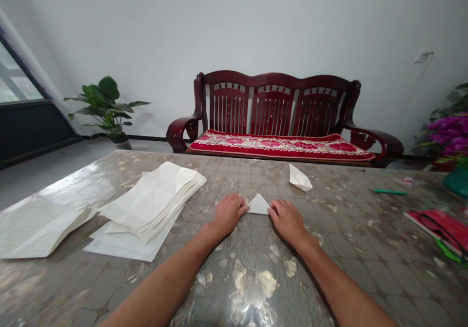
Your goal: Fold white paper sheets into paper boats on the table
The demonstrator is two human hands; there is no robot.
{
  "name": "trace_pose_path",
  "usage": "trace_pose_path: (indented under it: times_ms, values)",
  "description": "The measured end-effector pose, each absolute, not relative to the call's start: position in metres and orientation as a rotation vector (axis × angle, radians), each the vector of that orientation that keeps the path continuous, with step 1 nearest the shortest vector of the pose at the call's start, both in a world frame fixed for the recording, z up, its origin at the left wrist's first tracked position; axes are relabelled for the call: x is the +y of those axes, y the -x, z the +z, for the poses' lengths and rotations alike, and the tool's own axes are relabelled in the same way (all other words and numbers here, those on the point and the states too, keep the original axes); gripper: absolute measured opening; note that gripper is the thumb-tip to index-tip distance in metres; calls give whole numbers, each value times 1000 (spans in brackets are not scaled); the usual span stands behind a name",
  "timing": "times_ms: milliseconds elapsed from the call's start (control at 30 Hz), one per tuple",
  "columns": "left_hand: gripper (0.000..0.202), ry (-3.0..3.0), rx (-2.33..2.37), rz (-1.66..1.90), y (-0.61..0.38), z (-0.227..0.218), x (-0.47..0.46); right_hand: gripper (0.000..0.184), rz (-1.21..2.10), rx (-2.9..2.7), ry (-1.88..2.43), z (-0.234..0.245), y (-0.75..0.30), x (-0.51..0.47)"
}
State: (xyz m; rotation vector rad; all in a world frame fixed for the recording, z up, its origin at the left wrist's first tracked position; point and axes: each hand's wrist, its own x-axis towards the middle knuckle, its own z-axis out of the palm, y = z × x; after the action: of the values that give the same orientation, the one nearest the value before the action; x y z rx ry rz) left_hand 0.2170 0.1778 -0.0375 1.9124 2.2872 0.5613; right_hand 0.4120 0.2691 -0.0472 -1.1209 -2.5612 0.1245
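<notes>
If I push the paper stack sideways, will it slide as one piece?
Probably not: the stack is loose, creased sheets already fanned at the edges, so it would likely shear apart. The table looks glossy, so bottom sheets may slip easily.

**A:** What lies at the middle of the surface (365, 249)?

**B:** A small folded paper (258, 204). The left hand (228, 213) touches its left corner and the right hand (288, 218) its right corner.

**A:** And behind it?

**B:** Another folded piece (300, 178), a little to the right, apart from both hands.

**A:** On the left?

**B:** A stack of sheets (153, 200) lies on a few flat sheets (120, 246). Farther left, a loose sheet (32, 229) lies near the edge.

**A:** On the right?

**B:** A pen (389, 191) lies toward the back, and a folder (442, 227) lies nearer, at the right edge.

**A:** And beyond the surface?

**B:** A settee (270, 107) stands against the wall with a cushion (281, 146) on its seat. A plant (106, 105) stands on the floor to its left, and flowers (451, 134) are to its right.
</notes>
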Motion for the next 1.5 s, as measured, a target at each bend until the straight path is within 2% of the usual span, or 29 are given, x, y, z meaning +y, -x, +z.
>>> trace_pose_path:
  times_ms: [200,667,900,1033,1200,1400,1500]
  values:
    - [25,-1992,2368,361,-222,-35,181,12,123,-2566,1180,-46,-409,269]
    - [24,-2005,2429,192,-229,-32,182,9,115,-2583,1233,-44,-407,268]
    - [18,-1995,2458,312,-226,-36,181,9,51,-2611,1218,-44,-407,267]
    - [25,-2153,2282,490,-218,-43,182,12,-11,-2624,1146,-45,-408,268]
    - [50,-2365,1921,627,-208,-52,185,15,-59,-2621,1083,-47,-411,272]
    - [61,-2486,1569,526,-205,-55,188,20,-164,-2642,1007,-45,-413,270]
    - [57,-2464,1590,514,-207,-57,186,21,-231,-2697,969,-43,-415,263]
